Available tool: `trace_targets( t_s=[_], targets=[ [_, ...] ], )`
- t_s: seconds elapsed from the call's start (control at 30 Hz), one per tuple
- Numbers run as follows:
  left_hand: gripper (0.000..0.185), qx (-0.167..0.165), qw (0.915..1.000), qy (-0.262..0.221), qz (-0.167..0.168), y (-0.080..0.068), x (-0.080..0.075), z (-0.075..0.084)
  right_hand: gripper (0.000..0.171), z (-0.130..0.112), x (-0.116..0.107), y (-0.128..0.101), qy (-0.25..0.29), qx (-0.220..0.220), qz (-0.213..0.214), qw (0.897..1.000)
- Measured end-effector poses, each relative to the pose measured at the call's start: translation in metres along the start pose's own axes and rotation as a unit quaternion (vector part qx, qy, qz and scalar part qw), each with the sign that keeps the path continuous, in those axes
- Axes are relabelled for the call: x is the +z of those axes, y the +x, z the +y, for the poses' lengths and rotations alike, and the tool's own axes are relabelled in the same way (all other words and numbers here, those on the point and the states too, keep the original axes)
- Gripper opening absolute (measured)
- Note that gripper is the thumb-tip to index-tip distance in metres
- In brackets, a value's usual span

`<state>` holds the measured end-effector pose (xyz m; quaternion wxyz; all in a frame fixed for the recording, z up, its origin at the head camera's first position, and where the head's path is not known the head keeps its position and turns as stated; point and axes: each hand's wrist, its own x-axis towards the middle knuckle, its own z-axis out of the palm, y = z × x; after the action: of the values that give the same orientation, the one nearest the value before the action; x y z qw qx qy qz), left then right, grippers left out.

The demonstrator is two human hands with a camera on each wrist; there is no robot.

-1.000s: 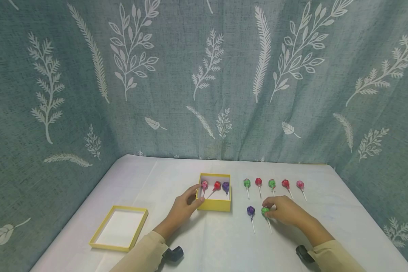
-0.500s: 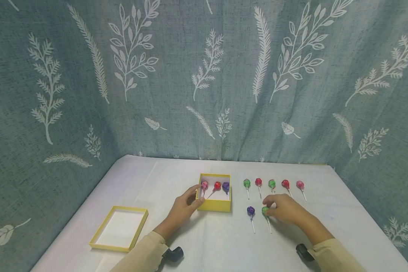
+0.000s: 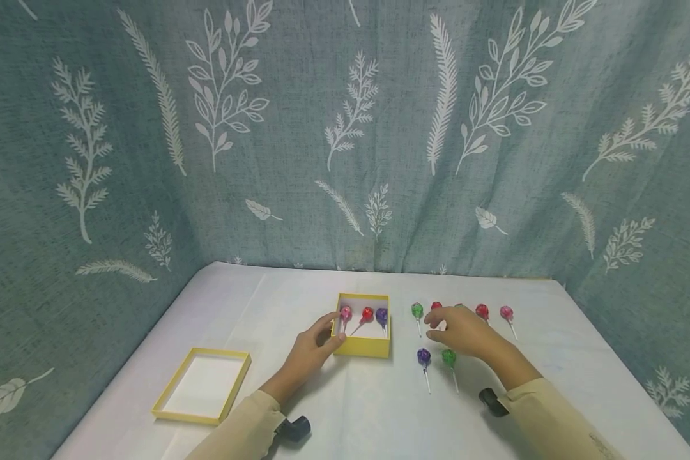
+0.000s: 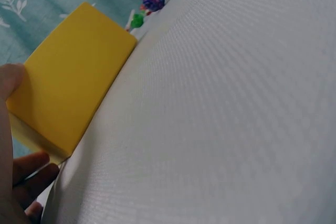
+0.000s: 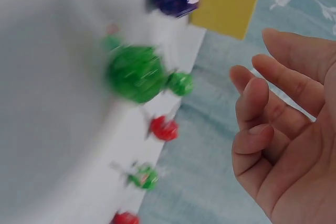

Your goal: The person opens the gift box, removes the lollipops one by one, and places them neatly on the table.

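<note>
No legible text, labels, brands, numbers or signs.

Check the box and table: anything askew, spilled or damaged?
Minor: inside the yellow box, the red lollipop lies askew, its stick slanting toward the near left, while the pink lollipop and purple lollipop flanking it lie nearly straight. No spill or damage visible.

On the table (image 3: 379, 415), the box (image 3: 365, 347) with three lollipops (image 3: 367, 314) inside stood between a shallow lid (image 3: 186, 418), front left, and two rows of lollipops (image 3: 449, 358), right, with a curtain (image 3: 299, 128) behind.
</note>
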<state>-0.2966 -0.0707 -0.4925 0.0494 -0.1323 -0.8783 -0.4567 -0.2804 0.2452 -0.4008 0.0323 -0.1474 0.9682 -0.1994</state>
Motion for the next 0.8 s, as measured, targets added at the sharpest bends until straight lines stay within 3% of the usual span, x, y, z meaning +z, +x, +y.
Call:
trace_targets(
  t_s=[0.53, 0.8],
  targets=[
    [0.053, 0.012, 0.9999, -0.006, 0.0, 0.001, -0.001, -0.003, 0.028, -0.043, 0.007, 0.052, 0.025, -0.033, 0.007, 0.999],
    [0.052, 0.005, 0.9999, -0.013, -0.004, -0.002, -0.002, 0.0, 0.028, -0.055, 0.021, 0.073, 0.001, -0.043, 0.006, 0.999]
  ],
)
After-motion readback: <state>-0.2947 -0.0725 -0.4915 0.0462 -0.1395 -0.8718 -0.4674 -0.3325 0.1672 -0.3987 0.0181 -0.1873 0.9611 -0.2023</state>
